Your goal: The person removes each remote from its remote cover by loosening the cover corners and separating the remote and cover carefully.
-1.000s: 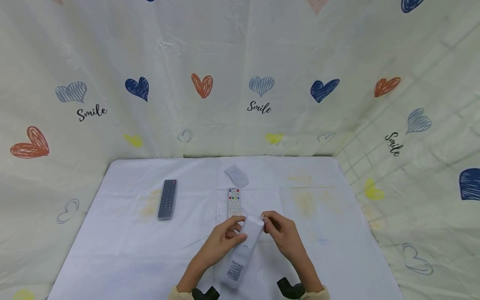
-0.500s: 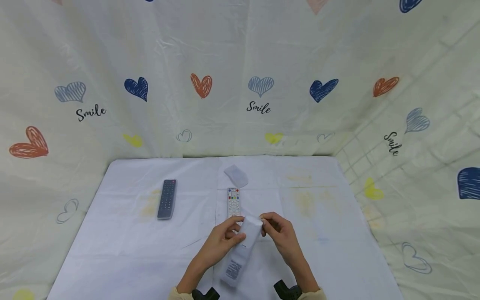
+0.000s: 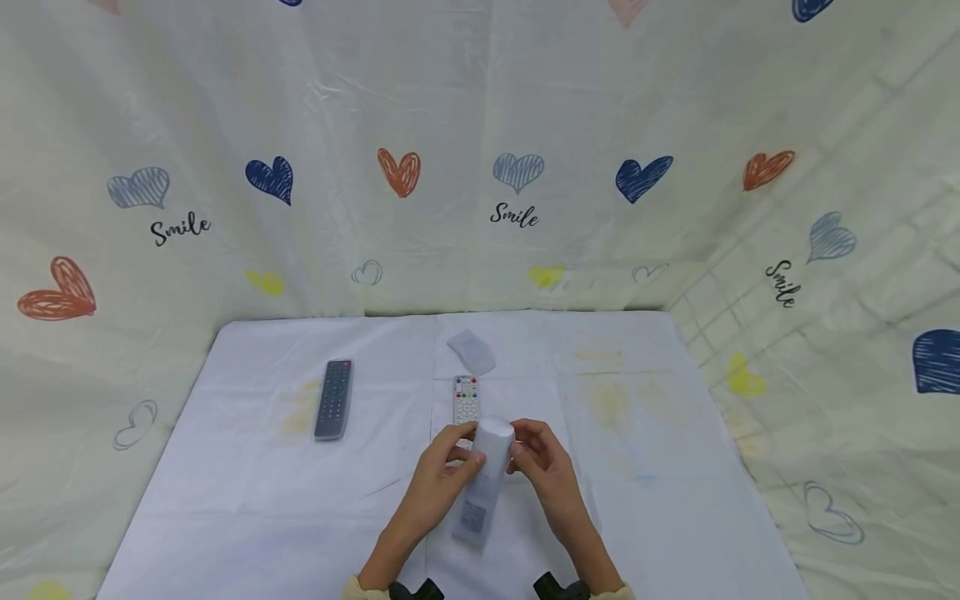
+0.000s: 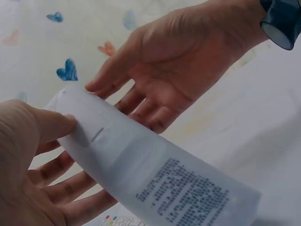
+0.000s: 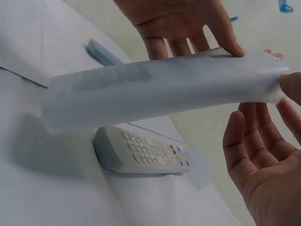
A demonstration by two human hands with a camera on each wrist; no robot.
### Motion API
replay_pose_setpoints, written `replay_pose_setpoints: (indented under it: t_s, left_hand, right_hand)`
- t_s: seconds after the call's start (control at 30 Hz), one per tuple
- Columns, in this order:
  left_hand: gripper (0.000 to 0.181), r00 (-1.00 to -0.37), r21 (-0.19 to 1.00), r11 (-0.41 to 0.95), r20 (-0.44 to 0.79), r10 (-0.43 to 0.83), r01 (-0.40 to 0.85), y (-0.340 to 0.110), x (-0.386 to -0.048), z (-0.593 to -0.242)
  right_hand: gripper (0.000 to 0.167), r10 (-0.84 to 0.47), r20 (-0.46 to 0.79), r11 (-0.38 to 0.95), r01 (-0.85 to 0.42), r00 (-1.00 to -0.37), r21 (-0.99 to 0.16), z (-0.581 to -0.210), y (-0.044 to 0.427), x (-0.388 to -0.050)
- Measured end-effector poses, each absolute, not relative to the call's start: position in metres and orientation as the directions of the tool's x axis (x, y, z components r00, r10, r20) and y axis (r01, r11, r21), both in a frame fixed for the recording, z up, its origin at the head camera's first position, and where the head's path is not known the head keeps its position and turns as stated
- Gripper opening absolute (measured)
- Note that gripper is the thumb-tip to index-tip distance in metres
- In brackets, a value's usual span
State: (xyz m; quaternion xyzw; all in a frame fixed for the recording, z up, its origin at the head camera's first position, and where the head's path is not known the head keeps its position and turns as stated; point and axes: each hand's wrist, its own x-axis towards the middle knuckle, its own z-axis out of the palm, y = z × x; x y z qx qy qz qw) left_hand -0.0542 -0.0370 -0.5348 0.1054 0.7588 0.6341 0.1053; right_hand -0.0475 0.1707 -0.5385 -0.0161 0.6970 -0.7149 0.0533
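Reaches in from the near side with both forearms, slanted inward toward each other, with pale cuffs [image 3: 363, 590] and a dark wrist mount [image 3: 416, 590] on each. Holds a white pouch [image 3: 489, 490] up off the white-covered table [image 3: 262, 483], over its near middle, with the far end between the hands and the near end hanging free, leaning slightly left and bearing a dark block of print too blurred to read. Pinches its left edge with the left hand [image 3: 433, 479], thumb on the upper face, other fingers bent beneath and apart. Pinches the right edge of the far end with the right hand [image 3: 547, 477], between thumb and forefinger, remaining fingers loosely curled below. Faces both palms inward across the pouch. Shows a light remote [image 3: 466, 398] just beyond, partly covered; a translucent sleeve [image 3: 474, 352] farther still; a dark remote [image 3: 333, 400] well apart to the left; and, at the far side, a heart-printed curtain [image 3: 337, 100].
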Motion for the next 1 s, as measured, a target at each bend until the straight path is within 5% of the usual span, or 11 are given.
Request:
replay_pose_setpoints:
  t_s: [0.3,0.6,0.73,1.0]
  left_hand:
    - [0.047,-0.979,0.977,0.192,0.05,0.195,0.089,-0.03,-0.052,-0.531]
    - [0.043,-0.968,0.915,0.344,0.146,0.203,0.21,-0.024,-0.051,-0.53]
    - [0.043,-0.94,0.795,0.503,0.286,0.184,0.34,-0.02,-0.052,-0.529]
    - [0.048,-0.778,0.437,0.735,0.598,0.193,0.518,-0.022,-0.056,-0.529]
  right_hand:
    - [0.056,-0.093,-0.002,0.018,0.0,-0.996,-1.0,-0.544,0.155,-0.046]
    - [0.054,-0.044,-0.037,0.037,0.035,-0.998,-0.999,-0.545,0.148,-0.044]
    - [0.053,-0.034,-0.025,0.035,0.024,-0.999,-0.999,-0.543,0.147,-0.044]
    - [0.052,-0.049,-0.021,0.037,0.019,-0.999,-0.999,-0.544,0.15,-0.043]
